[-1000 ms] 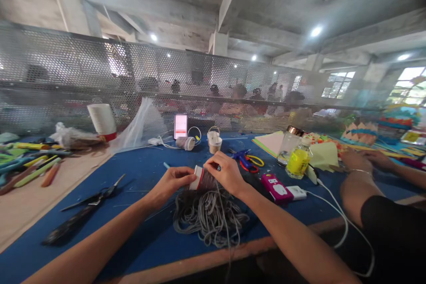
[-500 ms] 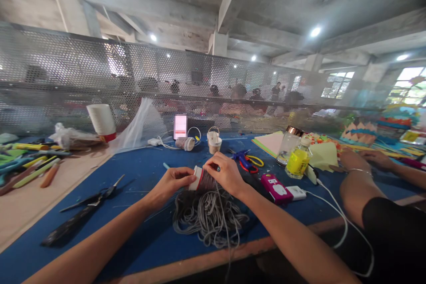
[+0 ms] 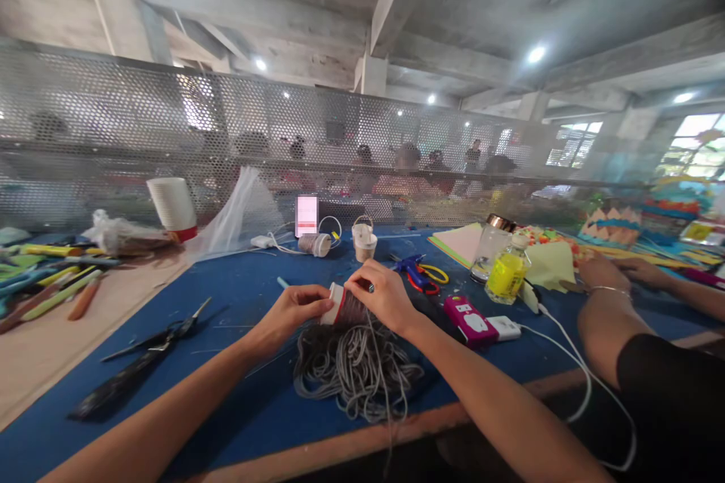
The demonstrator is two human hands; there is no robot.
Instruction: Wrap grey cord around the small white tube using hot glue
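Note:
A paper cup (image 3: 335,307) lies on its side, its white end towards the left, with a red band and grey cord wound round its body. My left hand (image 3: 299,309) grips the white end between thumb and fingers. At the cup's other side my right hand (image 3: 386,296) pinches the grey cord against the wrapped part; its fingers hide the far end. Just below sits a loose heap of grey cord (image 3: 362,377). One strand hangs from the right hand across the heap and over the table's front edge.
Scissors (image 3: 164,339) lie to the left. Behind the hands stand a cord-wrapped cup (image 3: 315,244), a small handled bucket (image 3: 364,241) and a phone (image 3: 306,216). A blue glue gun (image 3: 408,266), purple box (image 3: 470,321) and yellow bottle (image 3: 506,278) are rightward, near another person's arms (image 3: 606,306).
Almost nothing differs. My right hand's fingertips have shifted very slightly at the cup; both hands keep their hold.

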